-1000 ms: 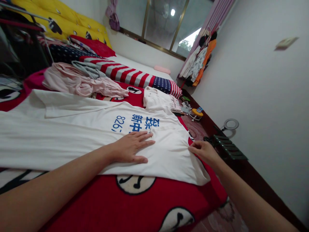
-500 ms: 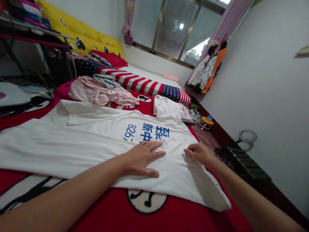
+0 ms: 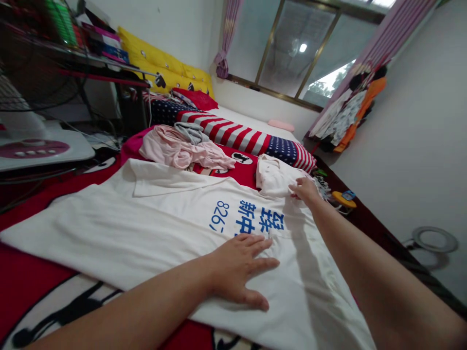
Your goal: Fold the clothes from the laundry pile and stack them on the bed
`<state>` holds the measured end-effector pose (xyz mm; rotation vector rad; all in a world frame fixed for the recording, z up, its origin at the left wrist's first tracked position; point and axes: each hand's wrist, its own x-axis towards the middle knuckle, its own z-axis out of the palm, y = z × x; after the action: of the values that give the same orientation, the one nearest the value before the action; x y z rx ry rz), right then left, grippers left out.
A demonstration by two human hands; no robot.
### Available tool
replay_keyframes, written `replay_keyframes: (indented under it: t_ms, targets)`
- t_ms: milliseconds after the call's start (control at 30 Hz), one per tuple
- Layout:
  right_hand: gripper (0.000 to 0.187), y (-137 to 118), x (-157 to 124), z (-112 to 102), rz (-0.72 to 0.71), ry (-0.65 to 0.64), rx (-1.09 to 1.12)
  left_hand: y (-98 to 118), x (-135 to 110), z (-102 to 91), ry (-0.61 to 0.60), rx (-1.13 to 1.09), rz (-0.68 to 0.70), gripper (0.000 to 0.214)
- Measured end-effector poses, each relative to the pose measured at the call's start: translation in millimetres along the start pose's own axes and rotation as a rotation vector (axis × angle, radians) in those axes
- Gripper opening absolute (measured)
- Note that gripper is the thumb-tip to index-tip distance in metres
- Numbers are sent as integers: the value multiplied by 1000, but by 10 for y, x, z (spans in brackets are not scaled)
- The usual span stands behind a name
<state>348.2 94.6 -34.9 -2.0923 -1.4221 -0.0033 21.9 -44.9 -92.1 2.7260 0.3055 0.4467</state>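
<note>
A white T-shirt (image 3: 175,214) with blue characters and digits lies spread out, one side folded over lengthwise. My left hand (image 3: 241,272) rests flat on it just below the print, fingers spread. At the shirt's far right edge, past the print, my right hand (image 3: 304,188) has its fingertips pinched together on the white fabric. Right behind that hand sits a folded white garment (image 3: 273,174). What exactly lies between the right fingertips is partly hidden.
Under the shirt is a red blanket (image 3: 22,287) with black-and-white figures. Crumpled pink clothes (image 3: 171,146) lie behind it. A fan base (image 3: 40,146) stands at left, a bed with a striped cover (image 3: 226,127) at the back, a ring light (image 3: 436,239) at right.
My right hand has moved away from me, from the shirt's near part to its far edge. My left hand stays flat on the cloth. The view has shifted left.
</note>
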Motion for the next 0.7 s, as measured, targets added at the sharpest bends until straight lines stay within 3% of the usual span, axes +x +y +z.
replay_keyframes:
  t_ms: [167, 300, 467, 600, 700]
  targets:
    - [59, -46, 155, 118, 52, 34, 48, -11, -2, 3, 7, -14, -1, 83]
    - [54, -113, 128, -5, 102, 33, 86, -20, 7, 13, 16, -22, 3, 82]
    - [27, -292, -128, -477, 56, 43, 234, -23, 13, 24, 14, 5, 10, 82]
    - [26, -425, -558, -954, -63, 77, 526, -24, 15, 37, 11, 48, 23, 83]
    - [27, -416, -1036, -1236, -114, 85, 590, -26, 17, 47, 9, 84, 33, 83]
